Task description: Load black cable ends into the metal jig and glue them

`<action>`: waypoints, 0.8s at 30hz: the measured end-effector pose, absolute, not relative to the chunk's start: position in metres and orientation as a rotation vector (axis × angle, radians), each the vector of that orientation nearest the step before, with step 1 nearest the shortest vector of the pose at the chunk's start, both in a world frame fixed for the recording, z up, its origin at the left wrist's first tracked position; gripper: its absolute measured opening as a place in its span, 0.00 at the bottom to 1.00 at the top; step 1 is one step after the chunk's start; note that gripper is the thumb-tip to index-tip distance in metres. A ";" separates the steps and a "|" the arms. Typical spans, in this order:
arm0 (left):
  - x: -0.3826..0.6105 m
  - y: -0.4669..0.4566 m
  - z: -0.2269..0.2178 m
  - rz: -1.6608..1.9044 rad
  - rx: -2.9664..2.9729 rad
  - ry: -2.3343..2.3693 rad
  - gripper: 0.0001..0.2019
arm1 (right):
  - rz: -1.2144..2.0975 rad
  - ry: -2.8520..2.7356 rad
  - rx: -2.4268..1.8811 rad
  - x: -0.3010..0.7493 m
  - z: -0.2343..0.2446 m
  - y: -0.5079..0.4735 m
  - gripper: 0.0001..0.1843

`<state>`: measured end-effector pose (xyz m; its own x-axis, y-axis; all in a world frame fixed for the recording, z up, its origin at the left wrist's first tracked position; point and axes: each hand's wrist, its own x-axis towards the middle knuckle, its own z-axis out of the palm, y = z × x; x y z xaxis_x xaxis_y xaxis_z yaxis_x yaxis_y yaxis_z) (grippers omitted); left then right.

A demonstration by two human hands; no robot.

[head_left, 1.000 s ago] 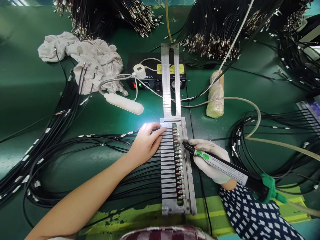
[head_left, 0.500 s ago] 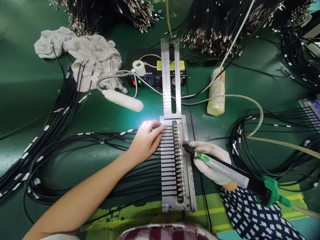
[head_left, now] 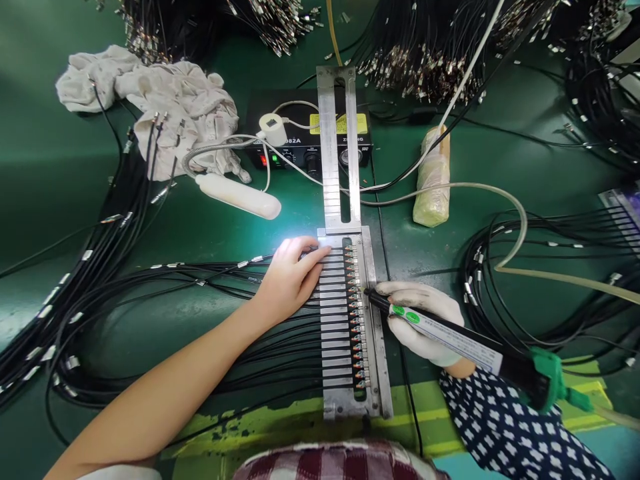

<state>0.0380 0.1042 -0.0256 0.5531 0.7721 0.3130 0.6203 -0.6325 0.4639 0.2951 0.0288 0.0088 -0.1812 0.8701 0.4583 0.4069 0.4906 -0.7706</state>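
One wobble from the right hand (head_left: 437, 303) gripping that syringe (head_left: 450, 339) could knock the mid-frame connectors (head_left: 357, 321), can't tell if left hand (head_left: 286, 280) grips anything.

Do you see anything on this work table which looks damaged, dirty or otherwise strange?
The yellow-green covering along the near edge of the table looks worn: its border is ragged and it has dark specks. Also, the white glove on the right hand has dark smudges.

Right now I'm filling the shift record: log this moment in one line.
left hand: bare, on metal fixture; right hand: gloved, holding pen-shaped tool; black cables: in fixture slots
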 end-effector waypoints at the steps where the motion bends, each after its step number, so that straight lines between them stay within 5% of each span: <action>1: 0.038 0.104 -0.026 0.720 2.496 1.148 0.17 | 0.608 -1.786 -1.075 0.295 0.009 0.029 0.08; 24: 0.038 0.104 -0.025 0.701 2.499 1.157 0.17 | 0.600 -1.804 -1.075 0.298 0.008 0.017 0.11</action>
